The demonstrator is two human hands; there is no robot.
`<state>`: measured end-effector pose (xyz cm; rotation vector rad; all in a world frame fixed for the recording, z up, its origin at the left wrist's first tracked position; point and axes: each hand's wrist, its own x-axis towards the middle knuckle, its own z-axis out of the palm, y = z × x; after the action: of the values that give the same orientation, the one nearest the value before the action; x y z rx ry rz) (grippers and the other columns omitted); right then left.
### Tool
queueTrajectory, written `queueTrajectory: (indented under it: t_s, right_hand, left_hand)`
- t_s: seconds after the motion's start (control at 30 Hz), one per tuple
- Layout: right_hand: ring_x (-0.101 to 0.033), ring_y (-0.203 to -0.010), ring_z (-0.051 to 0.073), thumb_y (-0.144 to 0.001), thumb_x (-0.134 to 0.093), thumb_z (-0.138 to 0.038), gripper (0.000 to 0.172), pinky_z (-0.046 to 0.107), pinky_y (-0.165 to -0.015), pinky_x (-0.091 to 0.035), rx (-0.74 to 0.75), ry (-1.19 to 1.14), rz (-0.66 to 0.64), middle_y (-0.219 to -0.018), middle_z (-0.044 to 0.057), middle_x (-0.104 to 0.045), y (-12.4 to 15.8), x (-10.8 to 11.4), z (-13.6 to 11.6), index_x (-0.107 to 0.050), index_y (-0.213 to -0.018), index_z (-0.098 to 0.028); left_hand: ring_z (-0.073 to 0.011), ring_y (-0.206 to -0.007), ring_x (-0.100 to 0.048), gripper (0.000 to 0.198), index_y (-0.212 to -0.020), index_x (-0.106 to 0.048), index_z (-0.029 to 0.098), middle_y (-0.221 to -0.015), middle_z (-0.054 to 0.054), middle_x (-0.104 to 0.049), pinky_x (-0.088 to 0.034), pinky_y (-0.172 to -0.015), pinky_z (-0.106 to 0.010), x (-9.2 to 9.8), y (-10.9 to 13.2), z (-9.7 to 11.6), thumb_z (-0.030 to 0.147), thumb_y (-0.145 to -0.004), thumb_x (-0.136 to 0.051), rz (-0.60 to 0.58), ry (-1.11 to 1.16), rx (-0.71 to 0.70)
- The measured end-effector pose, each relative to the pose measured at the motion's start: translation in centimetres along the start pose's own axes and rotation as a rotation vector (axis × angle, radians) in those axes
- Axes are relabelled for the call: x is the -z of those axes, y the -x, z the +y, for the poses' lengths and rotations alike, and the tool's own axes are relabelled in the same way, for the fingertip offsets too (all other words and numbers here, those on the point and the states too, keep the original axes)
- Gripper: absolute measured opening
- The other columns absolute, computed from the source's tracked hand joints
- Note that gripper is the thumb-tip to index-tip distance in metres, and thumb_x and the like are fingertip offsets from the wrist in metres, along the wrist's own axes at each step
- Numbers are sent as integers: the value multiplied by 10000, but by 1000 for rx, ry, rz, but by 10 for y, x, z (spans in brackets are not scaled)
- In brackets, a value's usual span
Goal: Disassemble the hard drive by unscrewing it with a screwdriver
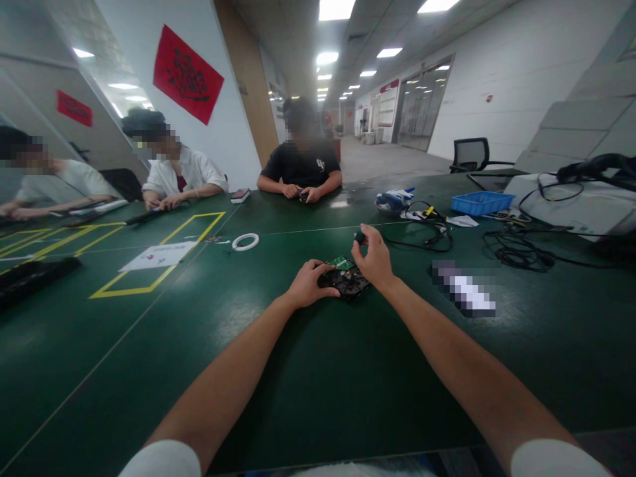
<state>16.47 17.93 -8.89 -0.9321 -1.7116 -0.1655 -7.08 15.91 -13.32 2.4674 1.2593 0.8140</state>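
Overhead, lights (336, 9); below, device (350, 285) on green table (322, 377)

On the table (318, 384): electronic device (346, 283) between left hand (309, 285) and right hand (376, 260); behind, to the right, tray (479, 207) and cables (525, 256); to the left, ring (243, 248), then sheet (158, 256).

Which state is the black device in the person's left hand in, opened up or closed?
Opened up: the black device shows bare inner parts and an exposed green circuit board.

This looks like an office used as a workroom, with glowing ceiling panels (336, 9), glass doors (422, 106) down a corridor (385, 151), a mesh-backed chair (471, 154) and people (313, 164) seated around a green surface (308, 377).
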Motion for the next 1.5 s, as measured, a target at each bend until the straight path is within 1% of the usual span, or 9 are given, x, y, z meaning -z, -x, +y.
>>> queueTrajectory:
  t_s: [0.23,0.5,0.67,0.8,0.87,0.97,1.03,1.23,1.5]
  right_hand:
    - [-610,-1086,295,-928,-578,-324,335,477,-857,-585,-21,18,-1,-1171,151,-564,-2,3,-3,-492,-1230,-208]
    - [-645,-1009,290,-902,-549,-265,405,458,-836,-581,-19,20,-34,-1157,145,-610,2,3,-4,-455,-1290,-197]
    - [-658,-863,259,-900,-577,-327,422,426,-751,-589,-77,38,-49,-1140,134,-614,1,1,-3,-468,-1288,-202]
    - [-633,-745,219,-921,-580,-391,418,406,-711,-586,-81,52,-58,-1082,109,-608,1,3,-4,-474,-1281,-207]
    - [-646,-796,233,-932,-567,-393,419,417,-742,-587,-66,49,-54,-1106,119,-610,2,4,-4,-465,-1293,-207]
    - [-658,-966,276,-943,-537,-359,408,450,-834,-579,-36,36,-48,-1195,147,-608,3,3,-5,-452,-1312,-208]
    - [-657,-1028,287,-939,-530,-333,411,459,-866,-575,-33,16,-46,-1220,156,-612,4,2,-4,-445,-1319,-203]
    - [-685,-1000,288,-922,-568,-338,436,468,-835,-593,-84,-24,-20,-1188,148,-643,5,-4,-3,-439,-1316,-204]
    - [-675,-1007,292,-941,-571,-406,403,468,-821,-602,-50,5,-22,-1132,138,-646,4,0,-7,-489,-1283,-210]
  left_hand:
    - [-330,-1197,-520,805,-1348,-607,298,-1256,-115,-519,-446,-1036,-517,-2,0,-3,675,-663,-802,1,-3,-3]
    - [-328,-1187,-526,814,-1355,-600,297,-1256,-115,-522,-451,-1030,-512,-3,0,-4,686,-667,-792,1,-5,-14]
    - [-326,-1189,-524,819,-1356,-599,302,-1259,-111,-518,-450,-1034,-508,-2,0,-4,700,-665,-784,2,-5,-9]
    - [-330,-1198,-520,813,-1356,-601,299,-1263,-114,-517,-447,-1039,-512,-1,0,-2,696,-670,-783,-1,-8,-6]
    - [-329,-1194,-523,813,-1356,-601,298,-1265,-116,-516,-447,-1039,-511,-1,0,-1,691,-669,-787,1,-7,-7]
    - [-323,-1178,-533,812,-1356,-601,300,-1255,-114,-521,-453,-1031,-506,-1,0,-1,684,-666,-794,0,-1,-9]
    - [-323,-1173,-536,817,-1352,-604,299,-1246,-112,-527,-455,-1028,-504,-2,-1,-2,683,-658,-800,2,2,-12]
    - [-327,-1172,-533,816,-1346,-610,295,-1249,-116,-527,-454,-1025,-509,-3,-1,-2,693,-658,-794,11,1,-14]
    - [-333,-1181,-529,814,-1344,-611,300,-1250,-118,-527,-448,-1027,-526,-3,0,-4,685,-652,-802,8,-9,-8]
